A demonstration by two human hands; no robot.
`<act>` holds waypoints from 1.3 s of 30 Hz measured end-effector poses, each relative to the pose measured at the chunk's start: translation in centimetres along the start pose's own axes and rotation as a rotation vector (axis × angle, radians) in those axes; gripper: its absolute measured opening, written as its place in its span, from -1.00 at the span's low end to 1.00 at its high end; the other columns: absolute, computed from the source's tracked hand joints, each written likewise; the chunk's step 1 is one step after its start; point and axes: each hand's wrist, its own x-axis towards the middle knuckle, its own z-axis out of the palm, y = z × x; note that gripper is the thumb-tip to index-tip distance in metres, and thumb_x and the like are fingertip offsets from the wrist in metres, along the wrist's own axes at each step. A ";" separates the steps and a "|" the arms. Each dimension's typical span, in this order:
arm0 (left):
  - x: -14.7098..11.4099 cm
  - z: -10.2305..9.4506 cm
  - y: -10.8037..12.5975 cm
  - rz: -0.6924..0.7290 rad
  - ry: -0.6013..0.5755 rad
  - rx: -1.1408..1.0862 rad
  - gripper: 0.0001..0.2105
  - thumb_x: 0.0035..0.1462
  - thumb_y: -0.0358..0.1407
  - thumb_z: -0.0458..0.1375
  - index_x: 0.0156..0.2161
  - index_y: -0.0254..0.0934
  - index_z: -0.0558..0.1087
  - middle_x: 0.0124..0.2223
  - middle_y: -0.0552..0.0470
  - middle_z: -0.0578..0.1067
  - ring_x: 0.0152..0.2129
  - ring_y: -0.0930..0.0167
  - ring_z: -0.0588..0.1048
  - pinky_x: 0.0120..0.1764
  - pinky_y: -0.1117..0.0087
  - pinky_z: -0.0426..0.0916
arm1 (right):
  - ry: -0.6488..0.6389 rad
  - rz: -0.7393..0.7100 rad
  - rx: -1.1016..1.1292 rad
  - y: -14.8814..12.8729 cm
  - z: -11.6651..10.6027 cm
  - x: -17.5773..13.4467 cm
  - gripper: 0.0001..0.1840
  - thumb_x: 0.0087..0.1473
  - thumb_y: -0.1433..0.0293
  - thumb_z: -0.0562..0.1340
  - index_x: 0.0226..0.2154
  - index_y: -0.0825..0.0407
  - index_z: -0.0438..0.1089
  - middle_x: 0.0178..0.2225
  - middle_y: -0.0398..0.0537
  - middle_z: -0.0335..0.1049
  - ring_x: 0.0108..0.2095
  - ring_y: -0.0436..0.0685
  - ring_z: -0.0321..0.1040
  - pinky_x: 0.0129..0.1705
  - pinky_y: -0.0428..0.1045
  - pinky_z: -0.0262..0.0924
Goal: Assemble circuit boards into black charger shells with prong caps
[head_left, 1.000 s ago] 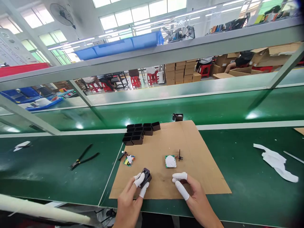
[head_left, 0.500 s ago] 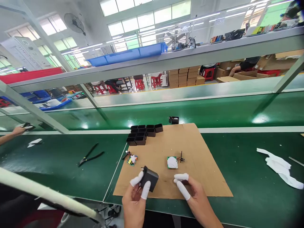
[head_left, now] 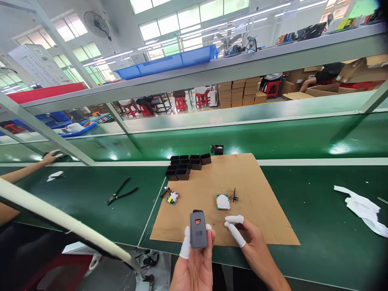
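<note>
My left hand (head_left: 194,264), with white finger cots on, grips a small black plastic case (head_left: 199,230) at its sides. The case faces me, and a slot in it shows something orange. My right hand (head_left: 250,238) hovers over the front of the cardboard sheet (head_left: 242,173), finger cots on, thumb and fingers slightly apart around nothing. Just beyond it lies a circuit board covered in white compound (head_left: 223,201), wires with a black plug piece at its side. A second circuit board (head_left: 173,197) with yellow and orange parts rests to the left.
Several open black cases (head_left: 182,173) stand in rows at the sheet's back left. Another black case (head_left: 218,150) sits behind the sheet. Pliers (head_left: 121,192) lie left; white strips (head_left: 360,208) lie right. At far left a co-worker's hand (head_left: 50,157) shows. A pale pole (head_left: 69,222) crosses lower left.
My left hand has moved right and turned the black case, so its slotted face now points at me. My right hand stays nearly in place. The co-worker's hand has moved right.
</note>
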 end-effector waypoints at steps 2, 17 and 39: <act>-0.2 0.3 0.1 -0.010 -0.009 0.000 -0.47 0.64 -0.20 -0.18 0.29 -0.38 0.57 0.10 -0.28 0.73 0.11 0.35 0.69 0.29 0.41 0.48 | -0.002 0.008 0.002 0.0 0.0 0.0 -0.56 0.36 -0.04 0.30 0.02 -0.09 0.62 0.05 0.05 0.65 0.01 0.30 0.57 0.21 0.18 0.43; 0.8 0.7 0.4 0.148 0.119 -0.014 -0.57 0.58 -0.40 -0.09 0.19 -0.44 0.62 -0.01 -0.36 0.75 -0.13 0.29 0.78 0.06 0.38 0.65 | 0.022 0.029 -0.017 -0.2 0.1 -0.2 -0.50 0.35 -0.09 0.30 0.03 -0.07 0.63 0.03 0.10 0.66 0.02 0.35 0.59 0.20 0.24 0.47; 4.4 -6.7 4.7 0.942 0.303 1.611 -0.69 0.21 -0.10 0.41 0.00 -0.19 0.69 0.07 -0.20 0.71 0.02 0.08 0.71 0.10 0.12 0.63 | 0.062 -0.009 0.013 0.5 0.6 -0.1 -0.51 0.33 -0.08 0.32 -0.01 -0.06 0.66 -0.05 0.09 0.70 -0.02 0.33 0.65 0.11 0.12 0.54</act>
